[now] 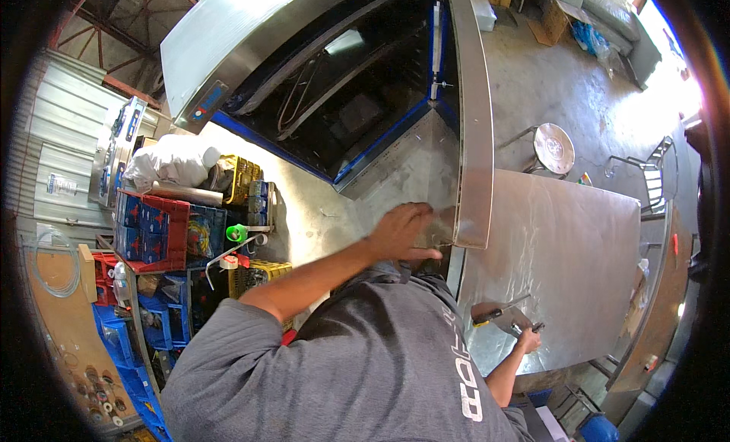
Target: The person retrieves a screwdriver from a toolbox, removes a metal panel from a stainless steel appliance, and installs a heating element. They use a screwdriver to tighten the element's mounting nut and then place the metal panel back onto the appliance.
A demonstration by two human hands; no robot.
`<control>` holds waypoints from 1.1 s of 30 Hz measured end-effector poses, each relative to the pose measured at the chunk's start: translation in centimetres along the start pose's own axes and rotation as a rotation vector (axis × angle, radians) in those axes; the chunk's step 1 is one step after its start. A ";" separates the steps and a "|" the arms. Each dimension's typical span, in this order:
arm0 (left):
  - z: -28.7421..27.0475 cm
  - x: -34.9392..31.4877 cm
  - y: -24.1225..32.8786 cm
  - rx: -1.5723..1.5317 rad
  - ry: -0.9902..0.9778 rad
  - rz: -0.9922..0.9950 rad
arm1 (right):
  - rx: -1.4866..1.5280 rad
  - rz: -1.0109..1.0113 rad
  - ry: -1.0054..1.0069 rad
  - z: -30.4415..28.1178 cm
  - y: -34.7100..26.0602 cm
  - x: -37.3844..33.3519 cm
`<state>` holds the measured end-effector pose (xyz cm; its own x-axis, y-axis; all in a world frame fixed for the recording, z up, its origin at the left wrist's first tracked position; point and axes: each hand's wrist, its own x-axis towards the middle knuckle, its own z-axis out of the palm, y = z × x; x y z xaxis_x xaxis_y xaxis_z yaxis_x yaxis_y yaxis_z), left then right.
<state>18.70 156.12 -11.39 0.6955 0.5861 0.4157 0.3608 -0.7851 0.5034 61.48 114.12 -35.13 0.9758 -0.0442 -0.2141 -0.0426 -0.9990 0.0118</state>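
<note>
My left hand is stretched out with thumb and fingers apart, holding nothing. It is beside the near end of an upright stainless steel panel; whether it touches the metal I cannot tell. That panel borders a large stainless steel cabinet with a dark interior and blue strips along its edges. Over the metal-topped table at the right, my right hand is closed around a small silver and dark metal tool, its kind unclear. Just left of it lies a screwdriver with a black and yellow handle.
On the left stand a red crate, blue parts bins and a yellow crate. A bent metal rod juts out there. Beyond the table are a round stool and a metal chair.
</note>
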 end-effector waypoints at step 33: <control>-49.4 0.2 -29.3 1.173 0.650 -0.359 | 1.040 -1.216 0.691 -26.5 -27.1 -34.0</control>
<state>-22.43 189.15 11.33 0.1609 0.5220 0.8376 0.9869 -0.0911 -0.1328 35.09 142.77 -2.32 0.4459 0.4015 0.8000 0.8838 -0.0563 -0.4644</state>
